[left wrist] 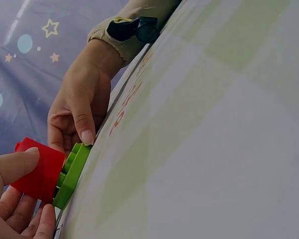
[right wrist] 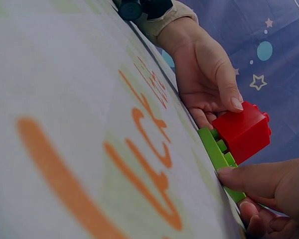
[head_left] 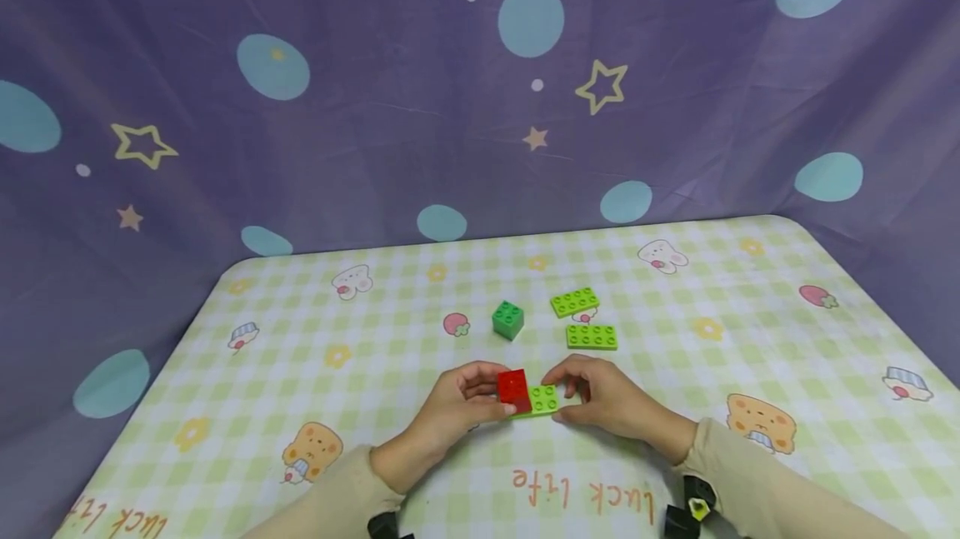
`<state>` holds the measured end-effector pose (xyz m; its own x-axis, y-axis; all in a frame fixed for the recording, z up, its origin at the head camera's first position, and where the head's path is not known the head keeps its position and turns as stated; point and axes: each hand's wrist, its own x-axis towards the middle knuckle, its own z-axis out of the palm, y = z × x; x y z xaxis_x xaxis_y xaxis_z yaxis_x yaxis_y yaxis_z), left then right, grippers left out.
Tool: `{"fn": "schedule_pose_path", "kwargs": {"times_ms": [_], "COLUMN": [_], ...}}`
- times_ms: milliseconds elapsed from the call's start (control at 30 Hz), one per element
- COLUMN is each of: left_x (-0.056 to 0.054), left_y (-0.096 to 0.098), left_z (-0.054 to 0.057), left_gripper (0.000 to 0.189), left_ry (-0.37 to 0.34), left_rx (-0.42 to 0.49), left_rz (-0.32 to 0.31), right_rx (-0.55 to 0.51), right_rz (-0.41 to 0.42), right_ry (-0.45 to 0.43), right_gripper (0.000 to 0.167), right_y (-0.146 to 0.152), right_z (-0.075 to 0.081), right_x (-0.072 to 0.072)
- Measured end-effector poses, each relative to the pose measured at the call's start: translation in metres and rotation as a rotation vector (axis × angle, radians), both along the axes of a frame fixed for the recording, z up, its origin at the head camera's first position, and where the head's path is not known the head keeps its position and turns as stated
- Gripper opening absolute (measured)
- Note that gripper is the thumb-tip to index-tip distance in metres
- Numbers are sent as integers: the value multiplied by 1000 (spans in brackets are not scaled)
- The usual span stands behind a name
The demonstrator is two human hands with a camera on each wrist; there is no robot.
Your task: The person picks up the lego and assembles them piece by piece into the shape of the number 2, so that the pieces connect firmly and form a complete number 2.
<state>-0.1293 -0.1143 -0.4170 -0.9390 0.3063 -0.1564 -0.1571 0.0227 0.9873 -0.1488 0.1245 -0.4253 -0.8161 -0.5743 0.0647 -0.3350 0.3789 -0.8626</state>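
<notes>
I have the red brick [head_left: 513, 391] near the front of the surface [head_left: 405, 356], over the left half of a light-green plate [head_left: 543, 400]. The brick is glossy and boxy, with smooth sides and studs on top. The plate is flat and much thinner; from the head view I count four round studs on its uncovered right half. Both wrist views show studs beside the brick's lower edge, yet I cannot tell whether it is pressed fully home.

The left hand [head_left: 461, 397] grips the brick — thumb on its near side, other fingers beyond it. The right hand [head_left: 603, 393] is narrow, pinching the plate's right end between thumb and fingers.

Farther out I see a darker green brick [head_left: 508, 322], cube-like, with four studs — and to its right two loose plates, the far one [head_left: 574, 302] slightly turned, the near one [head_left: 592, 337] lying nearly straight across.
</notes>
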Motion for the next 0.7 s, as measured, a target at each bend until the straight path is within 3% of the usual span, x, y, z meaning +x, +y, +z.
{"fn": "schedule_pose_path", "kwargs": {"times_ms": [700], "left_x": [2], "left_y": [2], "left_z": [-2], "left_gripper": [40], "left_ry": [105], "left_rx": [-108], "left_rz": [10], "right_rx": [22], "right_rz": [-12], "right_ry": [18], "right_gripper": [30], "right_y": [0], "right_z": [1], "right_x": [0]}}
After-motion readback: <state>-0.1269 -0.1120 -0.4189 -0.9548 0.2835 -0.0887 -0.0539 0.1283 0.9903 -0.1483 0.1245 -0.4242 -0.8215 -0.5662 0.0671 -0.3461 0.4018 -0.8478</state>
